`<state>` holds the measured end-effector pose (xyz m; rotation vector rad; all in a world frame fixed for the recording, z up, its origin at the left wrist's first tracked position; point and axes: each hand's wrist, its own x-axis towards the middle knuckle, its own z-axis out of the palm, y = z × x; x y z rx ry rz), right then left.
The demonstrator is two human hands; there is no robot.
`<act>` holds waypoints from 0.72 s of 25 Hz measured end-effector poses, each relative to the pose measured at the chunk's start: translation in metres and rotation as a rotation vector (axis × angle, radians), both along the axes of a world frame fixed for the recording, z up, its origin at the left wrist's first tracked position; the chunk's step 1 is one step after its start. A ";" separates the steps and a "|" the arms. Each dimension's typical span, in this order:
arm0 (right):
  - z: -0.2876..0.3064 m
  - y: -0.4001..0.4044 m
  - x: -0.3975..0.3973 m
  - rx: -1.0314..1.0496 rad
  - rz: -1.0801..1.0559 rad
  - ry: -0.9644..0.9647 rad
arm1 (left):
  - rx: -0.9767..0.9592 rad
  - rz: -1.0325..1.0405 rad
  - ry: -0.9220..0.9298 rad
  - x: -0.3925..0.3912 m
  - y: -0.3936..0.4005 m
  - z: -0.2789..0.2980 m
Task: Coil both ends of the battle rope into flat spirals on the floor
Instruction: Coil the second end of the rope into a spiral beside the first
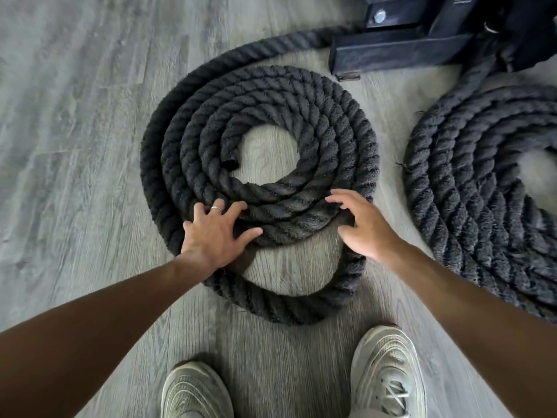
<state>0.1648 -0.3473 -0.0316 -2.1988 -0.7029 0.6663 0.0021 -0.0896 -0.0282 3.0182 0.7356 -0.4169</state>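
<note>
A: Where is the rope?

B: Left coil [259,158] lies mid-floor at 12 o'clock from the shoes [387,372]; four tight turns, hollow centre. Its outermost loop [289,309] sags away toward 6 o'clock, bare floor [75,116] showing in the gap. Right coil [482,182] sits at 3 o'clock, already flat, partly out of frame. Both lead to a black frame [422,34] at 1 o'clock.

A: Hands?

B: Left hand [217,233] spread flat, palm down on the coil's near edge at 7 o'clock; pressing, nothing gripped. Right hand [364,224] at 5 o'clock, fingers [340,197] loosely curled, tips on the turns; looks like touching, not clenching.

A: What does the next move turn on?

B: The slack loop lies behind both wrists, toward the person, curving left to right. Right hand seems nearer to it. Judgement: it needs pushing toward 12 o'clock to close the gap.

A: Material?

B: Thick twisted strands, matt black, fuzzy; probably heavy and stiff.
</note>
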 end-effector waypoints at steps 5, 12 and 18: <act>0.002 -0.014 0.018 0.032 -0.069 0.007 | -0.049 -0.059 0.020 -0.011 -0.015 -0.001; 0.010 0.016 -0.035 -0.222 0.510 -0.447 | -0.239 -0.685 -0.139 -0.070 -0.047 -0.010; 0.007 0.082 -0.052 -0.372 0.632 -0.499 | -0.285 -0.654 0.096 -0.060 -0.033 -0.017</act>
